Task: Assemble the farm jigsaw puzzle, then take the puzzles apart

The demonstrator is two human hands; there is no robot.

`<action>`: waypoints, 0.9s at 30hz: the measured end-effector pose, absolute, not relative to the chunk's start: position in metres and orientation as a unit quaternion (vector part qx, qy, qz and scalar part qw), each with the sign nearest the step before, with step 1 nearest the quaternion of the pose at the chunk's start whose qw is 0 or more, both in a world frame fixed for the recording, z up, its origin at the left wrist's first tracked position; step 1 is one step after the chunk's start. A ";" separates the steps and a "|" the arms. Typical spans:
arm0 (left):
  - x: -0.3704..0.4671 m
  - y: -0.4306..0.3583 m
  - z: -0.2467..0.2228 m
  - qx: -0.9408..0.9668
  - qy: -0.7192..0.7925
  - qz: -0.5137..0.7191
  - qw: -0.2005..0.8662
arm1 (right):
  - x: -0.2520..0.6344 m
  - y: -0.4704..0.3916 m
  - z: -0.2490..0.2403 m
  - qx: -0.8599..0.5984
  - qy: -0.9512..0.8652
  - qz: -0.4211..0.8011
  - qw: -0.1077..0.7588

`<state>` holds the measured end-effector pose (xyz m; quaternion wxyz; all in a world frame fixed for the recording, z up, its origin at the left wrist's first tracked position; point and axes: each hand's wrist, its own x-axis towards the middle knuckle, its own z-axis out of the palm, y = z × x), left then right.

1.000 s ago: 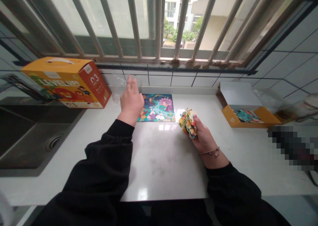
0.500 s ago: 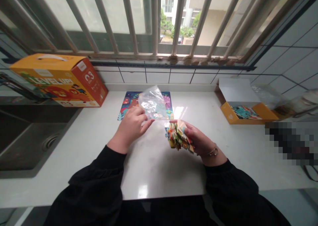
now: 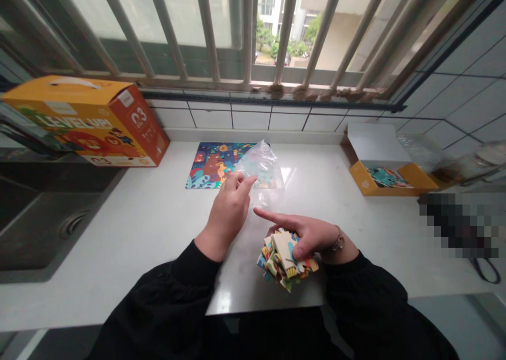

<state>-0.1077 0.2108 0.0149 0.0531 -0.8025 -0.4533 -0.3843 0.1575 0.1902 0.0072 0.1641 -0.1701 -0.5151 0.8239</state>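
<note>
A clear plastic bag [image 3: 264, 162] is pinched at its near edge by my left hand [image 3: 231, 207], whose fingers are curled. Beneath the bag, a colourful picture sheet [image 3: 211, 165] lies flat near the wall, partly covered. My right hand [image 3: 306, 233] grips a thick bunch of jigsaw pieces [image 3: 284, 254] close to the counter's front edge. Its thumb presses on top, while the index finger points out to the left. Some of the pieces are hidden under that hand.
An orange carton [image 3: 87, 123] stands at the left beside the sink [image 3: 35, 217]. To the right, an open yellow box [image 3: 371, 188] holds printed pieces. Behind it is more clear plastic [image 3: 419, 152]. A barred window rises behind the white counter [image 3: 158, 244].
My left hand has shifted right, and the plastic bag has moved right with it, uncovering more of the sheet. My right hand has brought the jigsaw pieces nearer to me.
</note>
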 end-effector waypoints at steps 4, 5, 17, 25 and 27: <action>-0.109 0.207 0.013 -0.853 -0.391 -0.340 0.052 | 0.154 0.189 0.007 -0.221 -0.490 0.803 0.256; -0.109 0.205 0.013 -0.862 -0.375 -0.337 0.052 | 0.153 0.189 0.009 -0.235 -0.478 0.796 0.287; -0.091 0.178 0.029 -0.762 -0.375 -0.527 -0.028 | 0.138 0.192 0.016 -0.348 -0.397 0.719 0.451; -0.087 0.174 0.029 -0.717 -0.438 -0.539 -0.062 | 0.142 0.194 0.012 -0.395 -0.434 0.696 0.413; -0.088 0.175 0.029 -0.735 -0.420 -0.530 -0.055 | 0.141 0.194 0.013 -0.402 -0.427 0.693 0.420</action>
